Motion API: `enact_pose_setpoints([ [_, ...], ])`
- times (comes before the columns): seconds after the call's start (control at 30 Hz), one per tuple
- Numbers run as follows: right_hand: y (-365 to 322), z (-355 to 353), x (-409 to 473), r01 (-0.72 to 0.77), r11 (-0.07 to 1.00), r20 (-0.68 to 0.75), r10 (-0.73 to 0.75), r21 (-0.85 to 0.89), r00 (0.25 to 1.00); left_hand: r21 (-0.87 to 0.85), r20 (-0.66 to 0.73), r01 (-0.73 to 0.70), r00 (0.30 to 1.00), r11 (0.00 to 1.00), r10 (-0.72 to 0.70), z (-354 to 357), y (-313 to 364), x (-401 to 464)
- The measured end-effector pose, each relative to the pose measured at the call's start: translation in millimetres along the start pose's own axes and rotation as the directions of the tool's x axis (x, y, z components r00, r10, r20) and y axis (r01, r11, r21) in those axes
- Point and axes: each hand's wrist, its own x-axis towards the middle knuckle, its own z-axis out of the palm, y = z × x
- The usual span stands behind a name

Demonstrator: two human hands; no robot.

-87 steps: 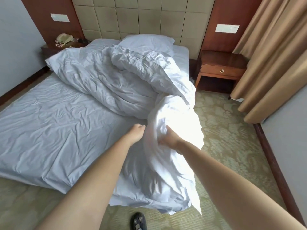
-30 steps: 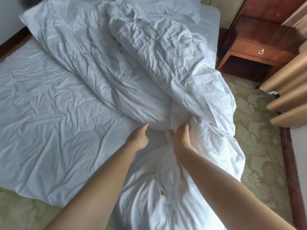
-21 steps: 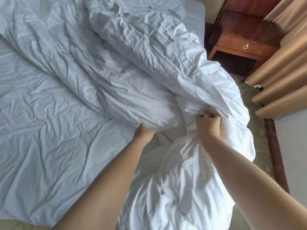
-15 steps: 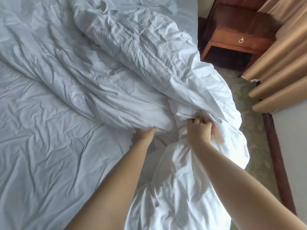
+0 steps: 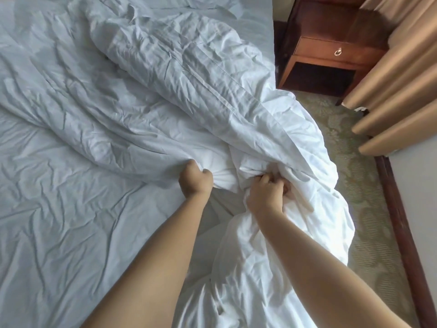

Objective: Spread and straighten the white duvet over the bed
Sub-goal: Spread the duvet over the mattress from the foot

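Both hands now closed in fabric: left hand [image 5: 195,181] newly clenched on a fold of the white duvet [image 5: 165,91], right hand [image 5: 264,197] bunching cloth just beside it. Duvet heaped diagonally across the bed [image 5: 59,221], spilling off its right edge. With 2 grips secured, ready for pulling flat.

left hand [image 5: 195,182]: fist, clenching fabric, arm outstretched | right hand [image 5: 266,197]: fingers curled gripping fabric, just right of it
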Motion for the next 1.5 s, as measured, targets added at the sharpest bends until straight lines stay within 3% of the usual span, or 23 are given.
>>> enact_pose_setpoints([
  [0.17, -1.5, -49.1, -30.3, 0.126, 0.989, -0.124, -0.116, 0.076, 0.986, 0.081, -0.092, -0.182, 0.978, 0.98, 0.19, -84.4, 10.0, 3.5],
  [0.33, -1.7, -155.7, -73.8, 0.243, 0.959, -0.4, -0.167, 0.147, 0.901, 0.119, -0.238, -0.297, 0.918, 0.947, 0.318, -224.4, 53.7, 10.2],
  [0.47, 3.8, -237.2, -99.5, 0.261, 0.937, -0.589, -0.076, 0.234, 0.804, 0.152, -0.37, -0.377, 0.835, 0.914, 0.407, -322.9, 97.3, 11.1],
  [0.6, 35.1, -254.4, -93.9, 0.141, 0.918, -0.553, 0.098, 0.372, 0.827, 0.273, -0.438, -0.395, 0.761, 0.877, 0.479, -381.6, 124.4, 24.8],
  [0.7, 65.8, -204.0, -79.3, -0.05, 0.896, -0.379, 0.237, 0.442, 0.894, 0.347, -0.434, -0.402, 0.732, 0.847, 0.526, -379.8, 121.7, 39.7],
  [0.8, 57.8, -147.8, -67.5, -0.128, 0.89, -0.122, 0.2, 0.437, 0.972, 0.397, -0.322, -0.443, 0.753, 0.804, 0.574, -324.3, 98.8, 51.1],
  [0.87, 31.7, -127.2, -66.1, -0.076, 0.911, 0.008, 0.079, 0.406, 0.997, 0.364, -0.157, -0.475, 0.817, 0.801, 0.555, -268.2, 73.3, 54.3],
  [0.97, -11.0, -108.2, -65.1, 0.161, 0.905, -0.071, -0.145, 0.395, 0.987, 0.329, 0.084, -0.465, 0.881, 0.822, 0.465, -196.7, 26.2, 48.9],
  [1.07, -37.1, -99.3, -62.2, 0.272, 0.835, -0.09, -0.261, 0.479, 0.961, 0.305, 0.184, -0.449, 0.893, 0.84, 0.411, -173.0, -5.7, 45.2],
  [1.2, -69.2, -103.6, -70.9, 0.232, 0.685, -0.027, -0.296, 0.691, 0.955, 0.206, 0.174, -0.46, 0.886, 0.864, 0.43, -185.8, -16.5, 57.1],
  [1.3, -99.8, -115.4, -79.4, 0.15, 0.629, -0.035, -0.191, 0.763, 0.981, 0.147, 0.161, -0.467, 0.881, 0.872, 0.445, -199.1, -19.4, 58.8],
  [1.43, -113.4, -155.5, -86.8, 0.193, 0.53, -0.133, -0.149, 0.826, 0.98, 0.149, -0.004, -0.496, 0.865, 0.855, 0.502, -223.0, -38.4, 52.6],
  [1.5, -110.3, -194.1, -96.1, 0.242, 0.426, -0.214, -0.114, 0.872, 0.97, 0.204, -0.109, -0.445, 0.875, 0.872, 0.472, -240.0, -47.2, 50.3],
])
